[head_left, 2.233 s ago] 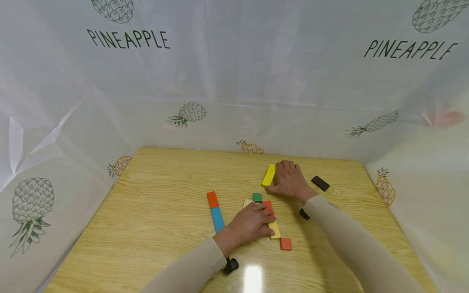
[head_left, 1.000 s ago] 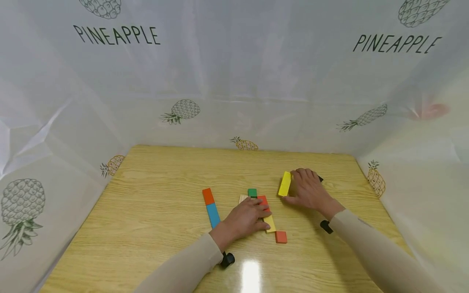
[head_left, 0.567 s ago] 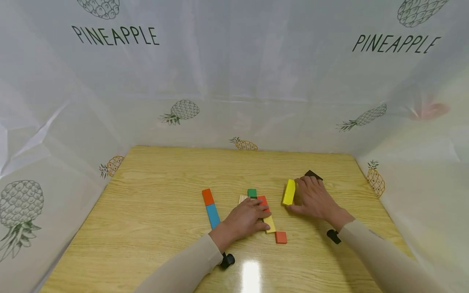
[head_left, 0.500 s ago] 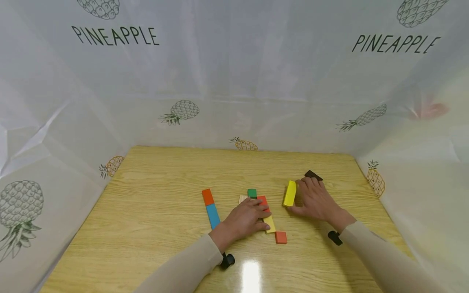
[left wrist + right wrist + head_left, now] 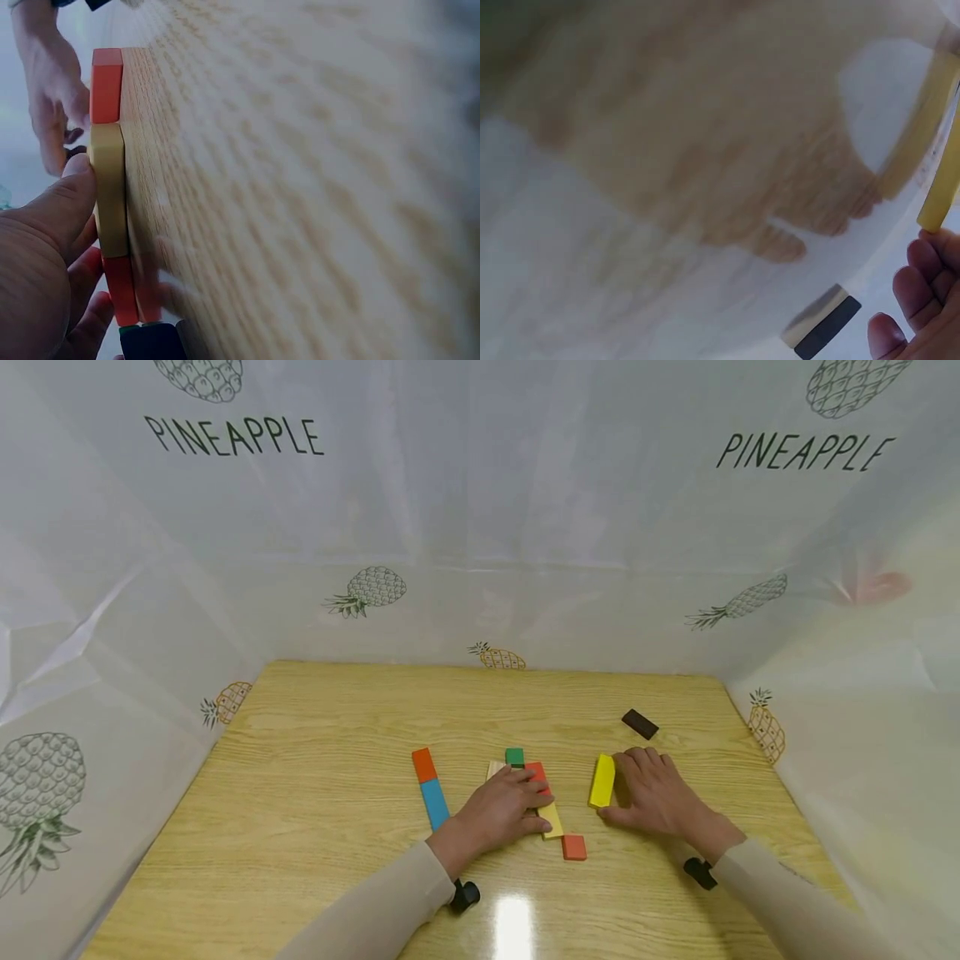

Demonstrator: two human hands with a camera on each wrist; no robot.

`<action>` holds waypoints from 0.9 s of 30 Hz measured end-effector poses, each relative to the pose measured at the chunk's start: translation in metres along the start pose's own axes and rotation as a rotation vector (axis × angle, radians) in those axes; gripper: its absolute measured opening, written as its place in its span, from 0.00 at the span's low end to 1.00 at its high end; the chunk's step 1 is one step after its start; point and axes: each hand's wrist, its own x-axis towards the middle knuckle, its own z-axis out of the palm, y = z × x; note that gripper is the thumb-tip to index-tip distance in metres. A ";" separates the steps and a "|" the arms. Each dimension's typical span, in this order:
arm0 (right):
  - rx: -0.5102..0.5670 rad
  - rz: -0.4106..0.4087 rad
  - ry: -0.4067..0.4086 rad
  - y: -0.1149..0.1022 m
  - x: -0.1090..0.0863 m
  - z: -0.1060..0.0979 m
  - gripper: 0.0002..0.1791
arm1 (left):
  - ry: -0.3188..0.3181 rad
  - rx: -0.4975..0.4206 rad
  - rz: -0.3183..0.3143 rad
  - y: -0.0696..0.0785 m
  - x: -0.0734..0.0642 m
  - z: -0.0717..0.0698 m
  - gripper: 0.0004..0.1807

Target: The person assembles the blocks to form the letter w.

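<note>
My right hand (image 5: 660, 793) pinches a yellow block (image 5: 602, 781) by its ends, thumb near and fingertips far. In the right wrist view, a fingertip meets the end of the yellow block (image 5: 941, 180). My left hand (image 5: 501, 814) rests over a group of blocks, its fingers spread and relaxed. Under its fingertips lie a red block (image 5: 537, 773) and a pale yellow block (image 5: 552, 820). A green block (image 5: 514, 756) and a natural wood block (image 5: 494, 767) show at its far side, the latter partly hidden. The left thumb touches the pale yellow block (image 5: 109, 191) in the left wrist view.
A small red block (image 5: 574, 847) lies by the pale yellow one. Left of these, an orange-red block (image 5: 423, 765) and a blue block (image 5: 434, 803) form a line, partly behind the left wrist. A black block (image 5: 640, 724) lies beyond the right hand. A printed plastic sheet (image 5: 480, 527) walls the wooden table.
My right hand has brought the yellow block right and nearer to me, uncovering the black block it had partly hidden. My left hand stays on the group of blocks.
</note>
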 end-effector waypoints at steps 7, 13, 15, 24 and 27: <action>0.036 0.018 -0.033 -0.005 -0.007 0.000 0.48 | 0.000 0.004 0.003 0.000 0.000 0.000 0.28; 0.055 0.005 -0.062 -0.013 -0.010 -0.002 0.49 | 0.017 -0.001 0.013 0.000 -0.001 0.001 0.28; 0.056 -0.007 -0.065 -0.016 -0.010 -0.002 0.50 | 0.022 0.001 0.015 0.000 -0.001 0.001 0.28; 0.045 -0.027 -0.072 -0.022 -0.015 -0.002 0.50 | 0.010 -0.004 0.003 0.000 0.000 0.002 0.28; 0.045 -0.035 -0.069 -0.023 -0.017 -0.003 0.50 | 0.017 -0.002 0.009 -0.001 -0.001 0.001 0.28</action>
